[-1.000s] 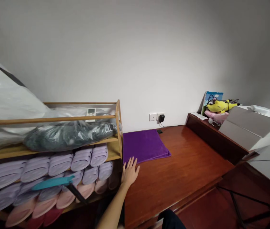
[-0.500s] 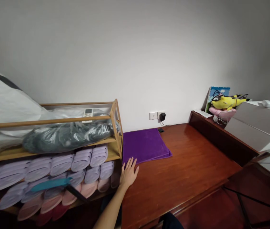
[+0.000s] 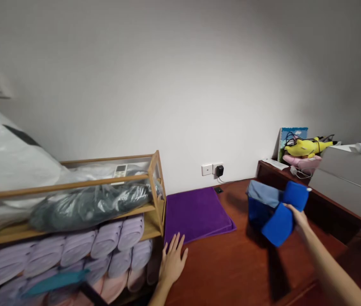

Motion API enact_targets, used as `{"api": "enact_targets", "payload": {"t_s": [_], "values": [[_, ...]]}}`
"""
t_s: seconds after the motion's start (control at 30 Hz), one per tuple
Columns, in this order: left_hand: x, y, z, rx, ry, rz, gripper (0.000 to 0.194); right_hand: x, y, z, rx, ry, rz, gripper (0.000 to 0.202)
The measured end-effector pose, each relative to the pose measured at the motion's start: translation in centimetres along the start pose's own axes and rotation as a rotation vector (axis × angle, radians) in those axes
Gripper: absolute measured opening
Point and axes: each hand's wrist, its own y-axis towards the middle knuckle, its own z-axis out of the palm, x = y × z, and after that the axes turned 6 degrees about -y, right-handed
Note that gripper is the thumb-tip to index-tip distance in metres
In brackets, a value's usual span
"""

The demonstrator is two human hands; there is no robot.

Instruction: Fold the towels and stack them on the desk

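Observation:
My left hand [image 3: 173,263] lies with fingers spread on the desk, its fingertips at the near left corner of a folded purple cloth [image 3: 196,214]. On the right, my right hand [image 3: 297,216] is closed on the edge of a blue box-shaped fabric bag [image 3: 277,229]. The bag's flaps hang apart, and a paler blue-grey side faces the wall. It is held over the right part of the reddish-brown desk [image 3: 225,263] and casts a shadow there. My right thumb and fingers are partly hidden by the bag.
Left of the desk stands a wooden shoe rack [image 3: 156,187] with several lilac slippers [image 3: 131,231], a bagged grey bundle [image 3: 94,206] and a remote control [image 3: 120,171]. A yellow plush toy [image 3: 308,147] and a grey box [image 3: 349,178] sit on the raised right ledge. A black plug [image 3: 220,171] is in the wall.
My right hand has come into view from the right, holding the blue fabric bag over the desk. My left hand stays by the purple cloth. The view has tilted up slightly.

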Motion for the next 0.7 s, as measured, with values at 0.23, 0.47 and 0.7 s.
{"api": "enact_targets", "payload": {"t_s": [0.23, 0.47, 0.7], "values": [[0.3, 0.2, 0.1, 0.040, 0.023, -0.011, 0.053, -1.6, -2.0, 6.1, 0.039, -0.388, 0.169, 0.127], [0.1, 0.3, -0.2, 0.051, 0.009, -0.018, 0.053, -2.3, -7.7, 5.8, -0.044, -0.748, -0.311, 0.081], [0.2, 0.4, -0.1, 0.044, -0.009, -0.020, 0.053, -9.6, -10.5, 6.7, 0.023, -1.069, -0.737, 0.065]]}}
